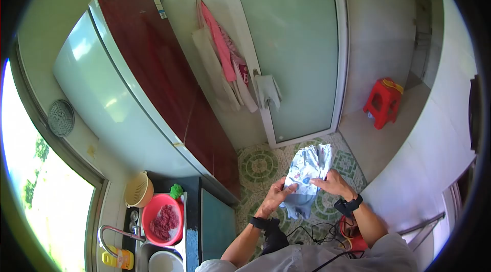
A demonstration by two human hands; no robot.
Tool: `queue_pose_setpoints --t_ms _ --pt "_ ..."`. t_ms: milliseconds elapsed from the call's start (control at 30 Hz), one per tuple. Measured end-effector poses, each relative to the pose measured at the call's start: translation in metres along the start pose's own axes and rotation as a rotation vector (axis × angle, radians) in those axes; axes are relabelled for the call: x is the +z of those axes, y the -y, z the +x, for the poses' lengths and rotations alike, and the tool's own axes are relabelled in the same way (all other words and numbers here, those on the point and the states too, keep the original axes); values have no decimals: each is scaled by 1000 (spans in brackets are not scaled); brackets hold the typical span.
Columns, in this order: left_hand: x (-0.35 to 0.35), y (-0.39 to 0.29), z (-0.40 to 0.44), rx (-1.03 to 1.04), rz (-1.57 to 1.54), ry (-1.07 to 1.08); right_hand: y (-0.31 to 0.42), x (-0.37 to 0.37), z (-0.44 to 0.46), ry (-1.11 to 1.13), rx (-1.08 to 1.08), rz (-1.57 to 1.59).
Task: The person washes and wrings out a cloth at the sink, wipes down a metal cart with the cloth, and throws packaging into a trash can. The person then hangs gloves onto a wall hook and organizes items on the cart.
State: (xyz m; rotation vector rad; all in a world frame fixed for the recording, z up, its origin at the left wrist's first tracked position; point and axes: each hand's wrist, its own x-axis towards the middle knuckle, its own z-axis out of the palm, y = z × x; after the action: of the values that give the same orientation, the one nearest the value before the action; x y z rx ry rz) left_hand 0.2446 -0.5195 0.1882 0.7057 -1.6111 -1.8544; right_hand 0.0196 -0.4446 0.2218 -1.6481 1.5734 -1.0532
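Note:
A white patterned cloth item (308, 167) with gathered upper edges and a grey-blue lower part hangs in front of me, above the tiled floor. My left hand (276, 195) pinches its left side, the thumb lying on the fabric. On the right side, my right hand (331, 182) grips the cloth, its thumb pressed on the front near a blue print. The fingers behind the fabric are partly hidden.
A red basin (162, 220) with dark red contents stands by the sink, near a yellow basket (139, 190) and a curved faucet (115, 231). A tall fridge (153, 67) is at left, a glass door (296, 52) ahead, a red stool (382, 102) at right. Black cables lie below my hands.

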Motion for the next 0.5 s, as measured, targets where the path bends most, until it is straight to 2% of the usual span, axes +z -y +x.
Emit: queue_pose_setpoints --t_ms 133,300,367,400,433,500 --pt "-21 -2 50 -34 -162 -2 0 -7 55 16 -16 38" --pt "-76 -10 132 37 -107 64 -7 -21 142 23 -21 94" --pt "-110 -30 170 152 -100 38 -7 -27 191 -44 -72 163" --pt "-135 -33 190 112 -112 -14 -8 -29 218 -107 -239 160" --pt "-156 -51 208 132 -113 -15 3 -39 243 -105 -255 148" --pt "-198 -89 234 144 -62 -162 28 -56 286 -72 -45 167"
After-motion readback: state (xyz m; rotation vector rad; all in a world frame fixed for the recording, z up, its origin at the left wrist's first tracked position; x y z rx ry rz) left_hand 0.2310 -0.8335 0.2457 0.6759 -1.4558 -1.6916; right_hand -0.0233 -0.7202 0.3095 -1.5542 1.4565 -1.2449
